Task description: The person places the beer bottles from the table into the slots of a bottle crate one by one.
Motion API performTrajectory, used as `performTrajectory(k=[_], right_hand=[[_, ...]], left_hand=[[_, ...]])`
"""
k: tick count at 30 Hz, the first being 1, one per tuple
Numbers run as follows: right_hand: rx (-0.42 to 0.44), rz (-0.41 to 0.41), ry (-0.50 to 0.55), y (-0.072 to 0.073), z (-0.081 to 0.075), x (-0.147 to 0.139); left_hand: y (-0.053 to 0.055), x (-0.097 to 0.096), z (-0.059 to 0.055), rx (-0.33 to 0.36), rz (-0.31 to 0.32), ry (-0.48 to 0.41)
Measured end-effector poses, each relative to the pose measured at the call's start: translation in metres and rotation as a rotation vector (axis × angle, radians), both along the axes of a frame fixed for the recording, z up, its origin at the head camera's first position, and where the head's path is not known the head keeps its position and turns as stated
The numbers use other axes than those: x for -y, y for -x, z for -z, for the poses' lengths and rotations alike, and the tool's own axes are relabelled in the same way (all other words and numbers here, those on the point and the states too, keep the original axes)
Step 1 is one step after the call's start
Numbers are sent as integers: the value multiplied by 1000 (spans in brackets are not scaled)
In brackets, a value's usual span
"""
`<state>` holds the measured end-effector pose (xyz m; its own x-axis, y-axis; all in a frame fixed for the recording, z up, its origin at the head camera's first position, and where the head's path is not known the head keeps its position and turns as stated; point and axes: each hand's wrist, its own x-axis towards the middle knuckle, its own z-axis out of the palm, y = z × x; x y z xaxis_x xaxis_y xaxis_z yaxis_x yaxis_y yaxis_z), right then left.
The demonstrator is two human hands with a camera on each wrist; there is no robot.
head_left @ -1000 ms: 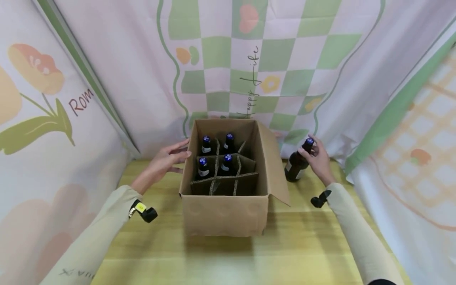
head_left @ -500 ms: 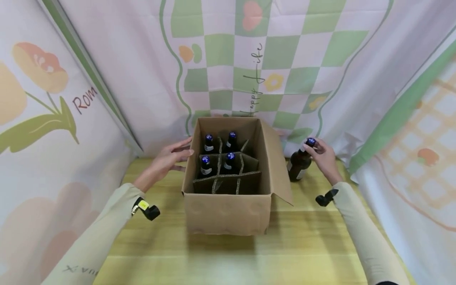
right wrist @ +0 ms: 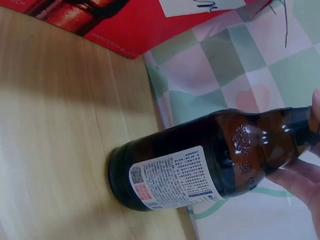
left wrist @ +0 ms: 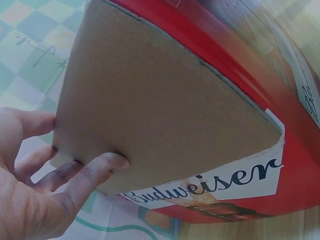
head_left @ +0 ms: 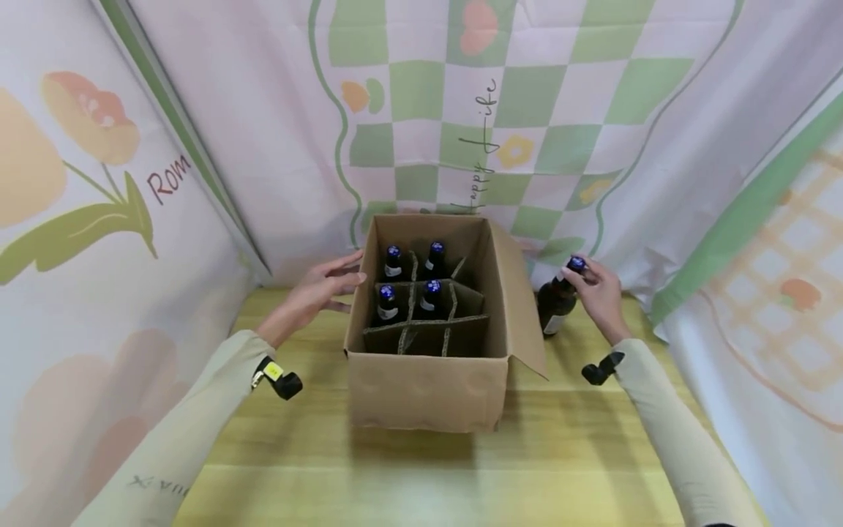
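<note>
Four capped bottles are counted in one box marked "Budweiser"; a fifth bottle is pinched at the neck by right-hand fingers, while spread left fingers are pressed on the box.

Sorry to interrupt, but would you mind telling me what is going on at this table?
A person is handling beer bottles and a divided cardboard box. Four capped bottles already stand in its compartments. The left hand rests against the box's left flap, while the right hand grips the neck of a brown bottle standing on the table beside the box.
</note>
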<state>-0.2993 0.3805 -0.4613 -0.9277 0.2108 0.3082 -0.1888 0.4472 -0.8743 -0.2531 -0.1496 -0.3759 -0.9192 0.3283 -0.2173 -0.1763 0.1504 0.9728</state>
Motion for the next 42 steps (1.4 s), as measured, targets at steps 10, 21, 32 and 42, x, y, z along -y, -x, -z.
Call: performTrajectory(k=[10, 21, 32, 42], right_hand=[[-12, 55, 47, -12, -10, 19], [-18, 57, 106, -29, -34, 39], [35, 75, 64, -5, -10, 25], [66, 65, 35, -7, -12, 26]], left_hand=[[-2, -1, 1, 0, -17, -9], [-1, -3, -1, -5, -12, -6], [0, -3, -4, -14, -24, -4], [0, -3, -2, -8, -21, -2]])
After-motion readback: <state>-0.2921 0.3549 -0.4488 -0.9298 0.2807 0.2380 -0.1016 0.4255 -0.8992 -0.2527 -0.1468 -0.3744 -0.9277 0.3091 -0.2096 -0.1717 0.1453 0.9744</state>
